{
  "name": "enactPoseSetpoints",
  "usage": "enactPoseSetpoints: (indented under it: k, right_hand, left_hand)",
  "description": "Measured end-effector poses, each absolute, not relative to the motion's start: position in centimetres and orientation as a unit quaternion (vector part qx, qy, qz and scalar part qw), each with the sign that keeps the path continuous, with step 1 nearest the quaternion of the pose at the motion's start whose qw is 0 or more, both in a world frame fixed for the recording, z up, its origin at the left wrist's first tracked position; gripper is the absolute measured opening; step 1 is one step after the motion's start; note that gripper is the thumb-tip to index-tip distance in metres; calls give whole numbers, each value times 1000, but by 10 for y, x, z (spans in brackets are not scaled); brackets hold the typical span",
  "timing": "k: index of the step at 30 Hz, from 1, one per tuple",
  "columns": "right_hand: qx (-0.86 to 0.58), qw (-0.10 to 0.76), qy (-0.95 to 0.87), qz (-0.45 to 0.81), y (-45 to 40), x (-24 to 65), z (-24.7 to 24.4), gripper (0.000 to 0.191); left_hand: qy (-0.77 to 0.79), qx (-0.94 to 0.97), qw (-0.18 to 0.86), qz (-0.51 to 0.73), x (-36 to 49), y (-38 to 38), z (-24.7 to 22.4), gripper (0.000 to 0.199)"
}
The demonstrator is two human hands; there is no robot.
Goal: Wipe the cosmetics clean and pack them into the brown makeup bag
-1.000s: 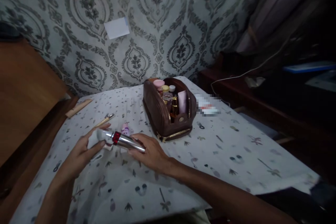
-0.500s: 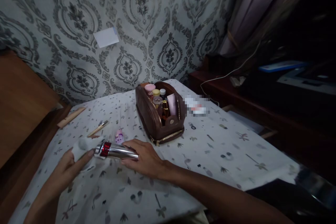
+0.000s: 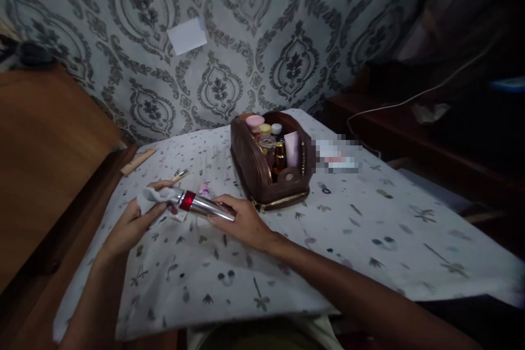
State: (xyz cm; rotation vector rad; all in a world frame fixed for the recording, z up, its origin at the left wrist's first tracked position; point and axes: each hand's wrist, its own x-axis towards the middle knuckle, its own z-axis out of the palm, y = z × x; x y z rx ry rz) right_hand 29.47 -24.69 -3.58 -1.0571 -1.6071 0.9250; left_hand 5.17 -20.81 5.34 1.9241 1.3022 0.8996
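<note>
My right hand (image 3: 248, 224) is closed round the lower end of a silver cylindrical bottle (image 3: 211, 209) with a shiny red band, held tilted above the bed-sheet-like patterned cloth. In my left hand (image 3: 127, 227) is a white wipe (image 3: 148, 199), pinched against the bottle's far left end, which it partly hides. Just behind the bottle lies a small pink and purple tube (image 3: 204, 190). A slim brush (image 3: 181, 176) rests beyond my left fingers, partly covered by them. To the right of these stands an unzipped brown toiletry bag (image 3: 246, 158), packed with several bottles and a pale pink tube (image 3: 292, 149).
The white patterned cloth (image 3: 295, 290) covers the table. A flat wooden piece (image 3: 138, 162) lies at its left edge, beside a brown wooden panel (image 3: 49, 136). A blurred-out packet (image 3: 338, 154) sits right of the bag. A white cable (image 3: 394, 105) runs behind on the right.
The view has swung, so everything sits farther right and somewhat higher. The wipe looks more bunched at the bottle's end. Both hands keep their hold.
</note>
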Motion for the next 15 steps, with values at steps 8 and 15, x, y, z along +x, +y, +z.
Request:
enactPoseSetpoints:
  k: [8,15]
  right_hand:
    - [-431,483,-651,397,-249,293,-31,36]
    - [-315,388,-463,732,-240,295,-34,62]
  left_hand:
    - [547,701,311,335,53,-210,44,54]
    - [454,745,341,349,46,-213,50,45]
